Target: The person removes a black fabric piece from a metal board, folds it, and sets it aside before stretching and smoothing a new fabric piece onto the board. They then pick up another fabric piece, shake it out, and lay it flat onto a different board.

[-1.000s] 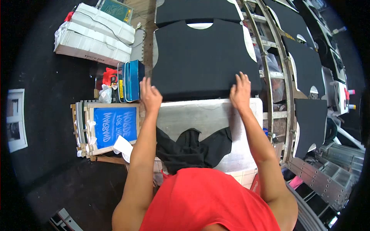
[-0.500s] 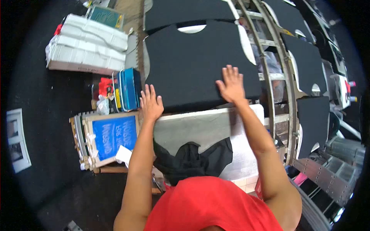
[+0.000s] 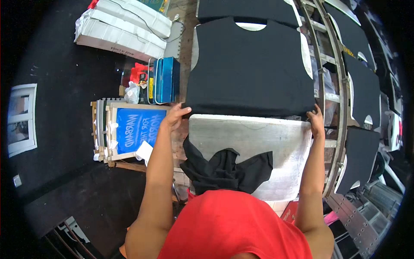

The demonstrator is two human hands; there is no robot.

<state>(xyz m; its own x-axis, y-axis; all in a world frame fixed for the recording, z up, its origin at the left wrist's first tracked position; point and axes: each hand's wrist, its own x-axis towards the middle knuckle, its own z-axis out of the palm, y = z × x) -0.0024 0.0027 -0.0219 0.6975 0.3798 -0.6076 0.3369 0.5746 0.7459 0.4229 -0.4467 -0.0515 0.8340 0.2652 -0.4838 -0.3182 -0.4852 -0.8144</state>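
Observation:
A black T-shirt point(image 3: 252, 69) lies stretched flat over a pale board, whose white edge shows at the neck and by the sleeves. My left hand point(image 3: 174, 115) is at the left corner of its hem, thumb and fingers closed on the cloth edge. At the right corner, my right hand point(image 3: 317, 121) grips the hem with bent fingers. Just below the hem is a bare metal-grey board point(image 3: 254, 134). Crumpled on that board, close to my body, is a black cloth point(image 3: 228, 170).
Blue-meshed screen frames point(image 3: 138, 129) stand at the left, below a blue metal box point(image 3: 166, 81) and white cartons point(image 3: 123, 34). A metal ladder-like rail point(image 3: 340, 86) runs along the right. Beyond it, more black shirts point(image 3: 364, 90) lie on boards.
Both hands have left the flat, spread position on the shirt. They have moved outward and nearer to me, closing on the hem corners. The view has shifted left.

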